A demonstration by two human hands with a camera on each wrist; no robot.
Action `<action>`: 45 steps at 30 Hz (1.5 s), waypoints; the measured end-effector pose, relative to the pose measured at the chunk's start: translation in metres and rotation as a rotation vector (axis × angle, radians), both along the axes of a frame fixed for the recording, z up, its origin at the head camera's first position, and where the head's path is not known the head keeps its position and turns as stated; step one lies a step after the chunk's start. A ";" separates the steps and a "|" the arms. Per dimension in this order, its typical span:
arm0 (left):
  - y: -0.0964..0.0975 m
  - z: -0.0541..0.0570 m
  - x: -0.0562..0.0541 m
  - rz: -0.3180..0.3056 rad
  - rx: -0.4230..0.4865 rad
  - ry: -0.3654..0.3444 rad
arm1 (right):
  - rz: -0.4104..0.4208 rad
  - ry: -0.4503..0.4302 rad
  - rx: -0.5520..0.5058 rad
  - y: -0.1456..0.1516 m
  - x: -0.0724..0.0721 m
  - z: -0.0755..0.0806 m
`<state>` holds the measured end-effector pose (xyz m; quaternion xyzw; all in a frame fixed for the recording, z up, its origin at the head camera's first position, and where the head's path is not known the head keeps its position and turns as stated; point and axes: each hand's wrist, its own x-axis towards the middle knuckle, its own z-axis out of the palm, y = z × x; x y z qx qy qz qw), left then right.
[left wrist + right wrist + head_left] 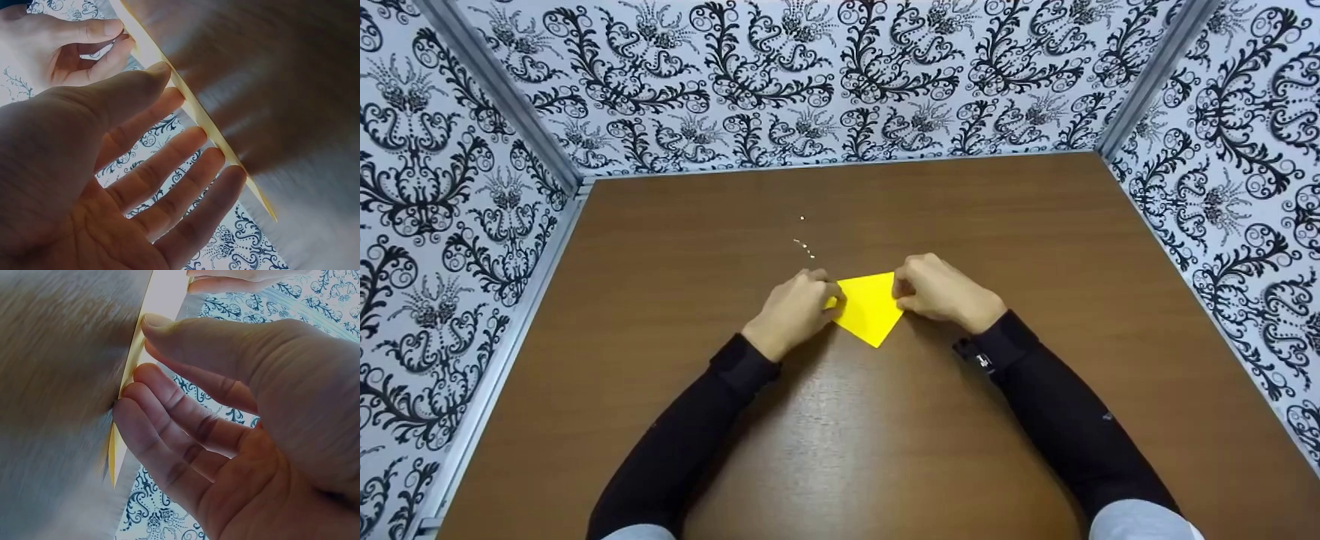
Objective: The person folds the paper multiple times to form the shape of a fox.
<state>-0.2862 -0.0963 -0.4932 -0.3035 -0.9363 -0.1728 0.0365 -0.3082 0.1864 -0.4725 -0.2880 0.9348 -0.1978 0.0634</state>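
Yellow paper (870, 307), between the two hands, on or just above the wooden tabletop (847, 420); contact not certain from where I stand. Left hand (797, 311): thumb and index finger pinch the left end, the other fingertips set slightly apart along the edge. Right hand (945, 294): thumb and fingertips pinch the right end, lower fingers close together. Progress, my judgement: far side straight, near side running down to a point, so at least one fold seems made; the layers appear to part at one tip in the right wrist view. Whether the crease is pressed flat, I cannot tell; with both ends in hand, the folding looks unfinished. Materials: thin, smooth sheet, glowing where light comes through; brown wood grain with a soft sheen; small pale specks (812, 256) beyond the paper; dark sleeves (682, 442); black scrollwork on white walls (780, 75)
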 end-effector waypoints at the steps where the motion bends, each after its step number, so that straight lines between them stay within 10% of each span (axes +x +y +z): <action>1: 0.000 -0.001 0.000 0.002 0.003 -0.007 | 0.003 0.003 -0.003 0.000 0.001 0.000; 16: -0.001 -0.005 -0.005 -0.038 0.022 0.015 | 0.203 0.142 -0.003 -0.012 0.040 -0.002; 45: -0.001 -0.004 -0.003 -0.016 0.034 -0.004 | 0.184 0.202 0.063 -0.026 0.056 -0.011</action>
